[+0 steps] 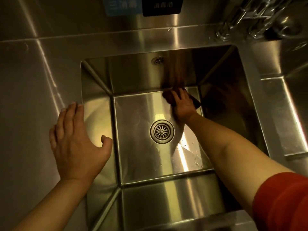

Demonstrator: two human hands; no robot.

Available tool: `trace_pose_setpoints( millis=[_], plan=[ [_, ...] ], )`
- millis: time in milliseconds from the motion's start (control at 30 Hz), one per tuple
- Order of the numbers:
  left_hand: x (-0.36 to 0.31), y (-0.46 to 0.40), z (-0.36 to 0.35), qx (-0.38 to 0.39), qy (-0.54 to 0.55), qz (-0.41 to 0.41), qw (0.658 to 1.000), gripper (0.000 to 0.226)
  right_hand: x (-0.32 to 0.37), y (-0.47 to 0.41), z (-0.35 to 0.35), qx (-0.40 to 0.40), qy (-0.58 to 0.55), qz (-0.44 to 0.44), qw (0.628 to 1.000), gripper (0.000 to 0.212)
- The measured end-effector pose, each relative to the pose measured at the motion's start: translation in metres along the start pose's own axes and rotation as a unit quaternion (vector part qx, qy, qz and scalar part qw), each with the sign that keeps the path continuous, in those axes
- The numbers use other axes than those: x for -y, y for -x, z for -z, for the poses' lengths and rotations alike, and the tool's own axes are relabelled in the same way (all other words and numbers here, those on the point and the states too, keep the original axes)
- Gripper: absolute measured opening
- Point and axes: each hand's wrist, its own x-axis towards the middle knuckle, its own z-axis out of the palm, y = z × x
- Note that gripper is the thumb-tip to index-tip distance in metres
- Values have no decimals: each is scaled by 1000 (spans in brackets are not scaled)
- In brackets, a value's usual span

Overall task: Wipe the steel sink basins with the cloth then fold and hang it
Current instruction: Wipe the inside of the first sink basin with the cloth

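Risk, as I judge it: the dark cloth (194, 100) sits crammed into the far right corner of the steel sink basin (100, 90); it could bunch there and skip the seam. Water beads on the basin floor near the drain strainer (162, 131) may streak if missed. A second basin (295, 90) at right looks unwiped; cannot confirm.

Right hand (182, 105): fingers spread and laid flat, pressing the cloth down onto the basin floor against the back wall. Not curled round it. Red sleeve (281, 202) pushed up the forearm.

Left hand (78, 137): flat, fingers straight, holding nothing, over the left rim where the tabletop (30, 97) meets the basin; looks like bracing, contact uncertain.

Faucet (256, 20) top right, blurred.
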Motion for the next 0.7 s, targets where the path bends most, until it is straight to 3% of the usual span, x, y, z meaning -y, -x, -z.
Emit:
trace_pose_setpoints(
  millis=[133,267,400,533,600,700],
  plan=[
    [-4,1,2,-1,7,6,1000,98,-26,20,1,28,20,-43,998,84],
    [-4,3,1,-9,14,5,1000,96,-43,71,-14,80,58,-9,995,86],
    [0,2,-3,-21,11,-1,1000,96,-53,131,-38,179,146,173,957,87],
    [1,2,-4,-27,11,0,1000,94,-49,171,-62,255,207,386,862,81],
    [-1,3,-4,-26,11,1,1000,94,-39,177,-73,268,214,453,823,84],
    [-2,3,-2,-22,16,-4,1000,94,-8,173,-87,260,219,498,798,80]
  ],
)
